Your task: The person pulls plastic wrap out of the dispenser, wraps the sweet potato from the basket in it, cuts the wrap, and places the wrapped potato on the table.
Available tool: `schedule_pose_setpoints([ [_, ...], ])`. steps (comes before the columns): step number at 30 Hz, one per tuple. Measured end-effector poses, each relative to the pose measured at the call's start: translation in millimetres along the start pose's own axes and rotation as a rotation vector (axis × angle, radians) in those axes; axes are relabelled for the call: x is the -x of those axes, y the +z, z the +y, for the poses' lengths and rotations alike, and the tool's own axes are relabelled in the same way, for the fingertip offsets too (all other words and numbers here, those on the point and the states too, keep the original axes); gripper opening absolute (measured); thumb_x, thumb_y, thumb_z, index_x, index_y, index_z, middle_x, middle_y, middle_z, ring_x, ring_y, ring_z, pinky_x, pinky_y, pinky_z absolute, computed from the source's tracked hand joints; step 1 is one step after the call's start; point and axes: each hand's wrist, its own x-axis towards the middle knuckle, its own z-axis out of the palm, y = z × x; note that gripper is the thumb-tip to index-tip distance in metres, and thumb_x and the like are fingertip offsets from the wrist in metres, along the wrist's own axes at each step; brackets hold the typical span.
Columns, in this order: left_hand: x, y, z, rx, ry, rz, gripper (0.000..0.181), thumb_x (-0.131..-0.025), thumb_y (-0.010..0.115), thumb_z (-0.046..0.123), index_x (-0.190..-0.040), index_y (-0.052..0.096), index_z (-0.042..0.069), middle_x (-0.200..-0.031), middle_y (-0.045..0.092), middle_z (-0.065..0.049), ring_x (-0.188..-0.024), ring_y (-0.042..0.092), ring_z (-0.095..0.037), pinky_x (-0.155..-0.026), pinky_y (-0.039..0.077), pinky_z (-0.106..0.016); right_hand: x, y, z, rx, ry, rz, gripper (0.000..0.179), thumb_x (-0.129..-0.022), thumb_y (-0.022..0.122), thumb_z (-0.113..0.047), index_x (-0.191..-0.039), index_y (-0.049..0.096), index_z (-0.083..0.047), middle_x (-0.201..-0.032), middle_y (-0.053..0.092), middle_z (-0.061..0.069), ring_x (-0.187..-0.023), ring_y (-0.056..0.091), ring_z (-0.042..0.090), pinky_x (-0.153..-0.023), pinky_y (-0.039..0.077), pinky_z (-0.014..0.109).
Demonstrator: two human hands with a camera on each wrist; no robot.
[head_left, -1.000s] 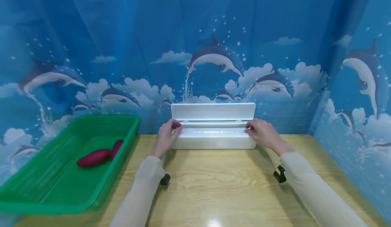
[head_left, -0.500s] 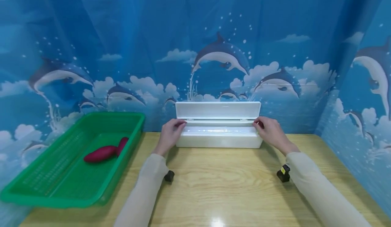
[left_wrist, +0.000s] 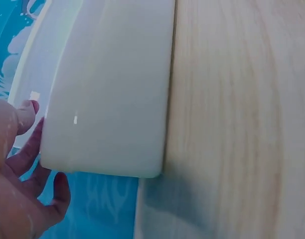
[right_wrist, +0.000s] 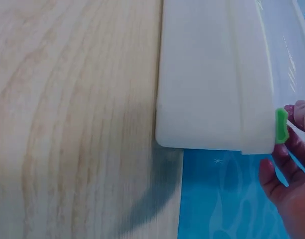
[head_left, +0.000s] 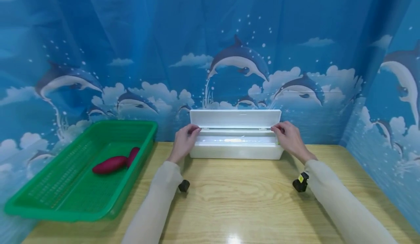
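Observation:
A long white plastic wrap dispenser stands at the table's back edge, its hinged lid raised. Shiny clear plastic wrap lies across its opening. At the dispenser's left end my left hand pinches with thumb and index finger by the hinge line, seemingly on the wrap's edge; the clear film is hard to see there. My right hand pinches likewise at the right end. Beside its fingers, in the right wrist view, a small green slider sits on the dispenser's end.
A green plastic basket stands at the left, with two dark red sweet potatoes in it. The wooden table spreads in front of the dispenser. A blue dolphin-print curtain hangs close behind and at the right.
Both hands have shifted slightly back, from the wrap over the opening to the hinge line. The head view has turned a little left. Dispenser and basket stay in place.

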Motion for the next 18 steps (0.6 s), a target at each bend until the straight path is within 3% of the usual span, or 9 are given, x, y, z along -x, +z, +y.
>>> schedule_pose_setpoints([
  [5, -5.3, -4.5, 8.2, 0.024, 0.021, 0.012, 0.022, -0.106, 0.056, 0.025, -0.112, 0.07, 0.009, -0.112, 0.071, -0.012, -0.108, 0.064, -0.027, -0.096, 0.053, -0.044, -0.9, -4.6, -4.1, -0.054, 0.02, -0.004, 0.033, -0.109, 0.048, -0.026, -0.116, 0.068, 0.0, -0.11, 0.066, 0.02, -0.102, 0.059, 0.033, -0.084, 0.048, 0.044],
  [8, -6.5, -7.2, 11.4, 0.038, 0.065, 0.023, 0.021, -0.106, 0.055, 0.022, -0.113, 0.068, 0.007, -0.114, 0.072, -0.014, -0.108, 0.067, -0.029, -0.095, 0.054, -0.045, -2.2, -6.5, -7.2, -0.075, 0.042, -0.012, 0.037, -0.11, 0.046, -0.028, -0.12, 0.066, 0.0, -0.114, 0.068, 0.021, -0.107, 0.061, 0.035, -0.087, 0.05, 0.047],
  [13, -5.3, -10.2, 16.0, 0.111, 0.084, -0.004, 0.022, -0.108, 0.051, 0.023, -0.119, 0.063, 0.007, -0.123, 0.07, -0.014, -0.113, 0.068, -0.03, -0.099, 0.055, -0.047, -3.7, -8.5, -11.2, -0.128, 0.092, -0.016, 0.04, -0.111, 0.043, -0.032, -0.123, 0.065, -0.001, -0.116, 0.07, 0.021, -0.105, 0.064, 0.033, -0.081, 0.05, 0.035],
  [18, -6.3, -11.8, 21.0, 0.184, 0.077, -0.069, 0.024, -0.11, 0.044, 0.029, -0.121, 0.055, 0.01, -0.13, 0.069, -0.009, -0.117, 0.07, -0.027, -0.103, 0.055, -0.048, -3.8, -10.2, -13.5, -0.274, 0.132, -0.017, 0.041, -0.111, 0.04, -0.032, -0.126, 0.062, 0.0, -0.126, 0.067, 0.021, -0.11, 0.069, 0.032, -0.087, 0.059, 0.027],
])
